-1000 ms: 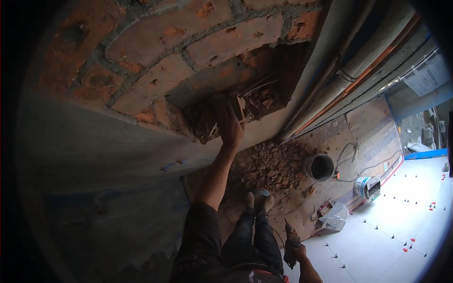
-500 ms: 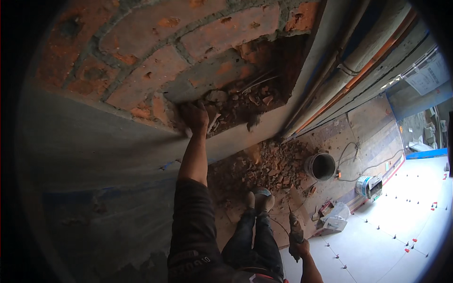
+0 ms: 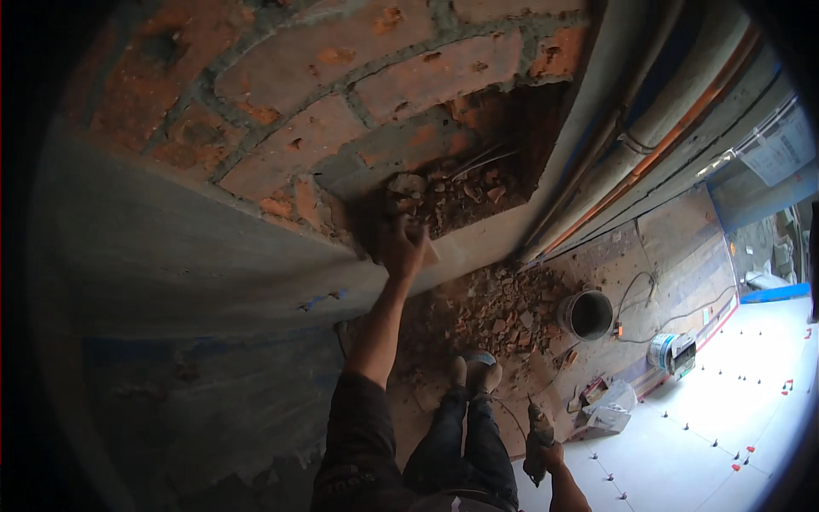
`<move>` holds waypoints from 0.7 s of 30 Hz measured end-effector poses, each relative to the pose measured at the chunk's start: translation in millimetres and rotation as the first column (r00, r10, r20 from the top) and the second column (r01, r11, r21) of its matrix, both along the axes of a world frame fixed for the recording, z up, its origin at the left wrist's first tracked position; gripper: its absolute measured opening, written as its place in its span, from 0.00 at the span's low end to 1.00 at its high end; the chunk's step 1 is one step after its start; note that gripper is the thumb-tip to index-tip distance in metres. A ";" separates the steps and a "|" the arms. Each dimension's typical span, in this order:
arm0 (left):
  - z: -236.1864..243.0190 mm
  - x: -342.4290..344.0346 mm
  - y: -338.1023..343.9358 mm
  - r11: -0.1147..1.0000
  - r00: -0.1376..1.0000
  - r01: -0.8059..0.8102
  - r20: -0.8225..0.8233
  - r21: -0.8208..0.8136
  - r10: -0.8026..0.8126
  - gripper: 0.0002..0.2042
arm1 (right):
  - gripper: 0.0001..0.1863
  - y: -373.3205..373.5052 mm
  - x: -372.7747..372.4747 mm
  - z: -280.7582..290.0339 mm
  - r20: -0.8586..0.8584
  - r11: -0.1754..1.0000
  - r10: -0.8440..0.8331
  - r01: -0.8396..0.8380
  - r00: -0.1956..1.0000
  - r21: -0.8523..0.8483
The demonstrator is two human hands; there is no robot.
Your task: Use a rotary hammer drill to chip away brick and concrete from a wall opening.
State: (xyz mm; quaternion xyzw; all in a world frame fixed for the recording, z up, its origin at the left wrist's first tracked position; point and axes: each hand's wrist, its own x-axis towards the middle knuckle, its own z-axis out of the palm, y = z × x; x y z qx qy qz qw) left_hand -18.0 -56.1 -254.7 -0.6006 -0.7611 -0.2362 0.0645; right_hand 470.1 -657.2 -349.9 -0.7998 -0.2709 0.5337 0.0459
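My left hand (image 3: 403,247) is at the near edge of a hollow broken into the brick wall (image 3: 294,141). Its fingers are closed around a flat, reddish piece of brick (image 3: 431,254), partly hidden by the hand. Brick rubble (image 3: 461,192) lies in the hollow just beyond, with a few thin pale strands among it. Low on the right, my right hand (image 3: 553,456) grips a dusty power drill (image 3: 538,433) by its handle, the thin bit pointing away from me.
Broken brick (image 3: 503,316) covers the floor by my feet. A bucket (image 3: 589,314) and a white tub (image 3: 670,352) stand to the right, with a cable (image 3: 627,299) nearby. Pipes (image 3: 627,141) run along the wall. White tiles (image 3: 725,410) with small spacers lie at right.
My left hand has drawn back from the hollow toward its near edge, bringing the piece of brick with it. My right hand still holds the drill low down.
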 end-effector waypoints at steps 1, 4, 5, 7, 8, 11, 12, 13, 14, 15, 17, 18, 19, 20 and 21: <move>-1.3 33.1 -21.9 0.989 0.969 0.127 0.222 -0.078 -0.107 0.30 | 0.27 -8.1 8.8 11.3 0.032 1.000 -0.012 0.013 0.999 -0.017; 22.4 44.9 -28.2 0.969 0.864 0.248 0.448 0.015 -0.228 0.30 | 0.26 -21.8 17.4 28.3 0.023 0.997 -0.005 0.007 1.000 -0.083; 26.6 42.2 -12.4 0.959 0.846 0.234 0.454 0.159 -0.281 0.31 | 0.26 -27.2 22.8 27.3 0.041 0.997 0.019 -0.016 0.999 -0.069; 26.2 6.5 33.4 0.960 0.968 0.056 0.220 0.276 -0.120 0.33 | 0.26 -19.1 15.7 35.1 0.029 0.996 0.066 -0.064 0.997 -0.062; 25.0 -17.6 50.5 0.962 0.974 0.046 0.203 0.269 -0.103 0.33 | 0.26 -6.1 4.7 45.8 0.003 0.993 0.064 -0.063 0.998 -0.097; 3.9 -37.3 75.2 0.987 0.975 -0.154 0.170 0.043 0.144 0.34 | 0.25 13.0 -12.2 61.4 0.016 0.987 0.096 -0.093 0.995 -0.134; -4.1 -31.0 76.6 0.972 0.976 -0.183 0.142 0.146 0.162 0.32 | 0.26 16.0 -12.6 60.6 0.048 0.984 0.137 -0.130 0.989 -0.126; -7.5 -29.3 77.4 0.945 0.976 -0.208 0.111 0.253 0.185 0.30 | 0.26 18.0 -14.1 61.3 0.044 0.984 0.132 -0.126 0.990 -0.124; -7.4 -19.8 75.7 0.948 0.977 -0.202 0.115 0.247 0.178 0.30 | 0.25 23.0 -14.9 65.2 0.065 0.986 0.104 -0.094 0.992 -0.138; -2.1 -2.3 71.0 0.996 0.941 -0.087 0.330 0.032 0.072 0.28 | 0.24 20.6 -13.5 70.4 0.097 0.986 0.067 -0.051 0.993 -0.158; 6.7 -7.4 55.7 0.996 0.900 0.086 0.430 -0.025 -0.066 0.25 | 0.23 20.6 -7.9 63.1 0.062 0.994 0.052 -0.046 0.997 -0.095; -2.0 -13.2 41.4 0.989 0.937 0.127 0.318 0.080 -0.146 0.24 | 0.23 16.5 -9.9 56.3 0.028 0.999 0.038 -0.036 0.999 -0.039; -9.3 13.5 23.5 0.975 0.944 0.148 0.272 0.164 -0.189 0.24 | 0.26 6.6 4.3 46.2 0.000 0.993 0.097 -0.097 0.995 -0.066; -11.6 23.2 2.2 0.955 0.957 0.162 0.197 0.248 -0.214 0.24 | 0.28 10.5 -4.0 46.7 0.006 0.995 0.070 -0.069 0.998 -0.068; -13.1 28.1 -22.8 0.952 0.900 0.239 0.325 0.190 -0.290 0.24 | 0.30 14.0 -5.8 48.8 0.023 0.997 0.040 -0.038 0.999 -0.074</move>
